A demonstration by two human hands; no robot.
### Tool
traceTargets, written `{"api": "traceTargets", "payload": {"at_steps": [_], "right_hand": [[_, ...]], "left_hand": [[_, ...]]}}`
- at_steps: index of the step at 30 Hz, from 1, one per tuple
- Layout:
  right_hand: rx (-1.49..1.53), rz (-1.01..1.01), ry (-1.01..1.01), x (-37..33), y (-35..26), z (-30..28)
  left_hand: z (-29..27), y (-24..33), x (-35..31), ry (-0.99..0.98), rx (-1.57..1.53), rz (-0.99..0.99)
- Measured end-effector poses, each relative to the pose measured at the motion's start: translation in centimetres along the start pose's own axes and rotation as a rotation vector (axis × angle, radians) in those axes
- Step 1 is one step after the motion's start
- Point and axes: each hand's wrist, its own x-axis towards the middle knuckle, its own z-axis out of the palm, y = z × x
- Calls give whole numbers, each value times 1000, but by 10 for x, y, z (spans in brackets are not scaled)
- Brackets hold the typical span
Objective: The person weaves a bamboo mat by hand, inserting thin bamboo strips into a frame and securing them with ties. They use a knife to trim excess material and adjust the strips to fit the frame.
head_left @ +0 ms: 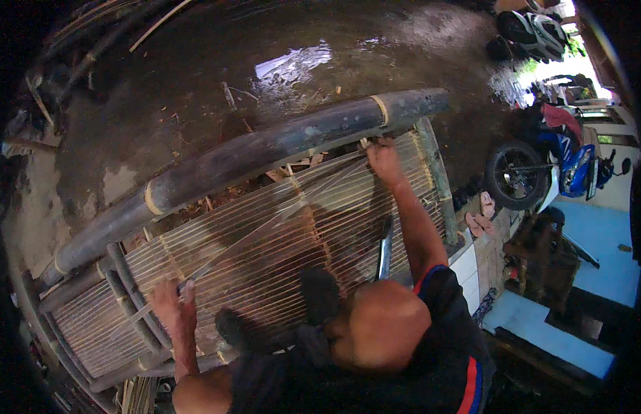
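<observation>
A long thin strip (248, 231), probably split bamboo, runs slantwise over a bench-like frame of bamboo slats (362, 228). My left hand (174, 305) is closed around its nearer part, and an end sticks out past the hand to the lower left. Something small and grey shows at the fingers, too small to name. My right hand (384, 162) is closed at the strip's far end, beside the thick dark bamboo pole (279, 148); its fingertips are partly hidden. Left of my right forearm, a long metal blade (385, 252) rests on the slats.
Pale bindings (381, 110) ring the pole. Shorter poles (131, 293) cross the frame at left. Wet dark ground (196, 90) lies beyond. A blue motorbike (572, 162), pink sandals (480, 219) and a wooden stool (541, 252) are at right. A bent knee (386, 324) is close in front.
</observation>
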Motion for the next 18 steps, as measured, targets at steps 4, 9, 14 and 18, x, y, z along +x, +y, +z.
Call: {"api": "traceTargets", "payload": {"at_steps": [4, 9, 14, 18], "right_hand": [[436, 119, 80, 49, -48, -55], [619, -241, 161, 65, -161, -105], [438, -407, 63, 71, -169, -93], [528, -326, 93, 80, -174, -90]], "left_hand": [[1, 0, 18, 38, 80, 23], [-21, 19, 31, -76, 8, -65], [-11, 26, 15, 43, 68, -81], [6, -8, 17, 49, 11, -50]]}}
